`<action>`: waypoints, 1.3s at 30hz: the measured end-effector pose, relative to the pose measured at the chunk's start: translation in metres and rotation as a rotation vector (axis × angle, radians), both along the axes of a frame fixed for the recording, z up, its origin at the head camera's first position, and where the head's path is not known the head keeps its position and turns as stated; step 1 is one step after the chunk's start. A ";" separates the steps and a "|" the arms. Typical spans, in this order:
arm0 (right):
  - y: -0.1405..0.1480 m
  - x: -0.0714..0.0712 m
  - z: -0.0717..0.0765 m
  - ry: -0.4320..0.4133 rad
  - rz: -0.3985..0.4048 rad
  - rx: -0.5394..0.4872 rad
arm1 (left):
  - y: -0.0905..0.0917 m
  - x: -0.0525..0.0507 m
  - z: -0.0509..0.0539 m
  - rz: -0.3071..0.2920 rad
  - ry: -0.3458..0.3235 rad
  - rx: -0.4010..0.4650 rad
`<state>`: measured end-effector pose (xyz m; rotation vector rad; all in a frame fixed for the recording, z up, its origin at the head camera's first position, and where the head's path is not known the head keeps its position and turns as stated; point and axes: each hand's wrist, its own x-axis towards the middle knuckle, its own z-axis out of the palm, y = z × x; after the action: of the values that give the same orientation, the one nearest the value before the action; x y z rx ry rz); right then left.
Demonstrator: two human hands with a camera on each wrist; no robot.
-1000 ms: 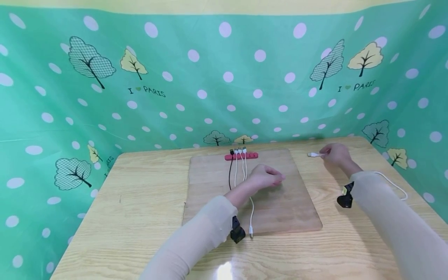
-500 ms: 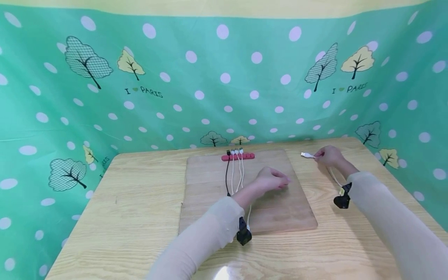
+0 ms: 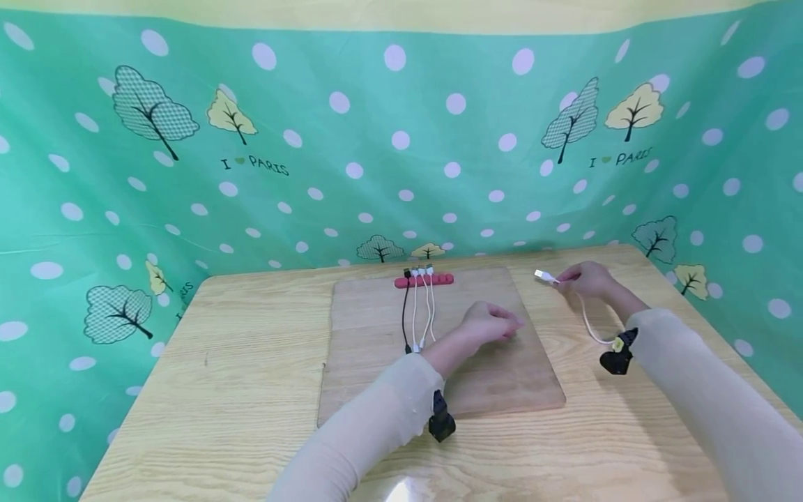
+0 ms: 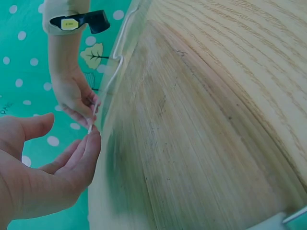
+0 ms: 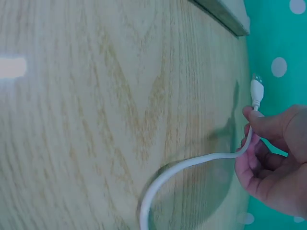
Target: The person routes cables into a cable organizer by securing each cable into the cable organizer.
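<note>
My right hand [image 3: 588, 280] pinches a white USB cable [image 5: 180, 165] just behind its plug between thumb and fingertips. The USB-A plug [image 5: 257, 91] sticks out past the fingers, pointing left in the head view. From the hand the cord curves down onto the table. My left hand [image 3: 491, 326] hovers over the wooden board [image 3: 502, 383] with nothing in it; in the left wrist view its thumb stands apart from the loosely bent fingers [image 4: 86, 158]. At the board's back edge lies a red cable holder [image 3: 424, 281] with several USB cables set in its slots.
One black cable [image 3: 404, 314] and several white cables [image 3: 415, 314] run from the holder toward me, partly hidden by my left arm. The wooden table [image 3: 251, 362] extends on both sides of the board. A green dotted curtain [image 3: 314, 139] hangs behind.
My right hand, holding the USB cable, has lifted its plug slightly, and the cord has swung to the left side of the wrist. The left hand has shifted a little to the right over the board.
</note>
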<state>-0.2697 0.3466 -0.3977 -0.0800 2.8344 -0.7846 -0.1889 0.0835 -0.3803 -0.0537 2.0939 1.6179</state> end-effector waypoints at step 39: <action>-0.090 0.027 0.051 -0.212 0.231 -0.248 | -0.024 -0.006 -0.019 -0.065 -0.062 0.151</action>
<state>-0.2429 0.2568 -0.3472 -0.3328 2.4634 -1.0187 -0.1946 0.0596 -0.3996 0.0144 1.9022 1.7085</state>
